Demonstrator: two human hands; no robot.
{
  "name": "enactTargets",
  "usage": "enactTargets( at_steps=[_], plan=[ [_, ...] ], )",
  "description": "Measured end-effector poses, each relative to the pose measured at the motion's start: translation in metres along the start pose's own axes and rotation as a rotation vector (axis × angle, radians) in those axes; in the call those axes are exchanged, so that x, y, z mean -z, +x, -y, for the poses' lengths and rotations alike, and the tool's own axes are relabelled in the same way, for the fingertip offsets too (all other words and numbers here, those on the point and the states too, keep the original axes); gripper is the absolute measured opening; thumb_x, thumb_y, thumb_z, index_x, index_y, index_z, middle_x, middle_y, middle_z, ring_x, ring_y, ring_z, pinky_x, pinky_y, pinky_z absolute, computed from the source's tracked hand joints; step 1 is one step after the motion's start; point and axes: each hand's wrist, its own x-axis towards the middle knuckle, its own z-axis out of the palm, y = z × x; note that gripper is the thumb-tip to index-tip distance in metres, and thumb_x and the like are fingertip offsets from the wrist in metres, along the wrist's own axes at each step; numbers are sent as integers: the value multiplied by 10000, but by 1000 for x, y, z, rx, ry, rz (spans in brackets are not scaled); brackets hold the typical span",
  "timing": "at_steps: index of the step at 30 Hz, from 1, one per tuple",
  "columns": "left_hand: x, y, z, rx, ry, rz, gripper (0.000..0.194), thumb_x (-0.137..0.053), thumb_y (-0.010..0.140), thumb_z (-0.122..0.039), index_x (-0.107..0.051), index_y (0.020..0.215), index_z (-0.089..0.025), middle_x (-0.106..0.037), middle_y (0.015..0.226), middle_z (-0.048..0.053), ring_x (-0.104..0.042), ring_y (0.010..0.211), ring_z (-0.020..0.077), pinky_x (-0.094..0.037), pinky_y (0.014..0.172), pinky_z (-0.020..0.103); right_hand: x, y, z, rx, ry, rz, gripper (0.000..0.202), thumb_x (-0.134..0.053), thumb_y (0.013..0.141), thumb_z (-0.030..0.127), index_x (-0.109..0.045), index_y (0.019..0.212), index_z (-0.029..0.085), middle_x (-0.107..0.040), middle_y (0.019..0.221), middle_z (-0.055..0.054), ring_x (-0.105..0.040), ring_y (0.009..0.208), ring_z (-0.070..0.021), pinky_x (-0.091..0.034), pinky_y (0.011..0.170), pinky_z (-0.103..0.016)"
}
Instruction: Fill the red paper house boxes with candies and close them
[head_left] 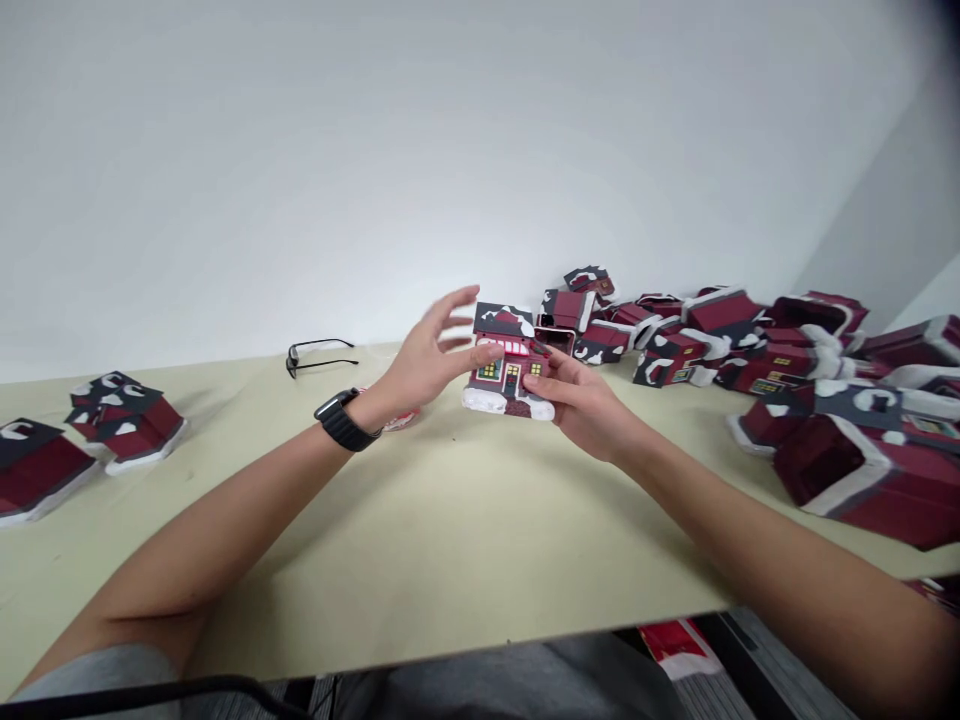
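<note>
A small red toy house (508, 362) with a dark snowy roof, a striped awning and a white base is held just above the pale tabletop (420, 540). My right hand (583, 404) grips it from the right side and underneath. My left hand (426, 358) touches its left wall with the thumb while the other fingers are spread open above. A black watch (343, 420) sits on my left wrist.
A heap of several similar red houses (795, 370) fills the right side and back of the table. Two more houses (124, 420) stand at the far left. Black glasses (319, 355) lie near the wall. A red-and-white item (401, 420) peeks from behind my left wrist.
</note>
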Motion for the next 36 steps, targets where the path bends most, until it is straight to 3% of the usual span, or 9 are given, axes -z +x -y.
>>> enactTargets(
  at_steps=[2,4,12,16,21,26,30,34,36],
  plan=[
    [-2,-1,-3,183,-172,170,507,-749,943,-491,-657,1355,-209,-656,1400,148,-660,1204,261,-573,955,387,-1,0,-2,-5,14,23,555,-953,729,454,-712,1210,317,-737,1295,-22,-689,1171,-256,-574,917,-357],
    [-3,-2,-5,250,-240,246,435,-739,954,-467,-678,1272,-177,-703,1330,141,-676,1172,255,-562,971,388,-2,0,-6,-3,14,18,522,-908,790,510,-696,1227,321,-726,1323,-25,-688,1200,-263,-586,926,-367],
    [-10,-5,-7,191,-207,185,407,-826,878,-388,-672,1172,-152,-719,1235,125,-687,1082,218,-557,971,385,0,2,-15,104,-186,-54,494,-825,851,621,-664,1186,296,-735,1126,-13,-704,1010,-225,-588,835,-342],
    [-7,-7,-7,186,-208,186,444,-872,828,-390,-652,1133,-154,-710,1192,115,-680,1053,213,-568,933,366,-1,-1,-10,171,-296,-32,509,-813,856,645,-656,1185,289,-724,1128,-22,-691,966,-214,-584,788,-328],
    [7,-3,-9,151,-112,273,467,-909,786,-408,-619,1066,-173,-707,1095,85,-680,991,201,-563,863,321,-3,-3,-5,205,-319,24,588,-851,831,643,-619,1219,267,-729,1175,-61,-708,1008,-238,-610,804,-342],
    [21,-5,-27,158,91,393,538,-886,795,-428,-634,1218,-212,-714,1173,75,-696,1020,214,-567,851,310,-2,-4,-12,210,-390,133,525,-772,935,598,-593,1314,283,-684,1317,-74,-682,1151,-264,-608,929,-394],
    [51,-40,-34,253,165,442,603,-893,774,-433,-638,1278,-222,-717,1183,77,-708,1008,220,-579,860,321,-2,-7,-16,206,-421,180,495,-662,1014,606,-548,1421,349,-607,1467,-67,-538,1399,-280,-525,1123,-483],
    [107,-107,-33,503,157,445,624,-892,772,-385,-621,1317,-249,-715,1252,79,-706,1122,241,-578,980,358,-3,-9,-16,235,-411,125,435,-625,1028,618,-586,1391,380,-618,1440,-61,-539,1396,-291,-569,1073,-505],
    [139,-144,-36,634,219,365,638,-892,760,-394,-610,1315,-254,-727,1248,78,-709,1131,254,-582,986,375,-4,-9,-16,222,-424,110,407,-628,1024,624,-623,1353,384,-627,1426,-54,-555,1378,-296,-584,1054,-495]
  ],
)
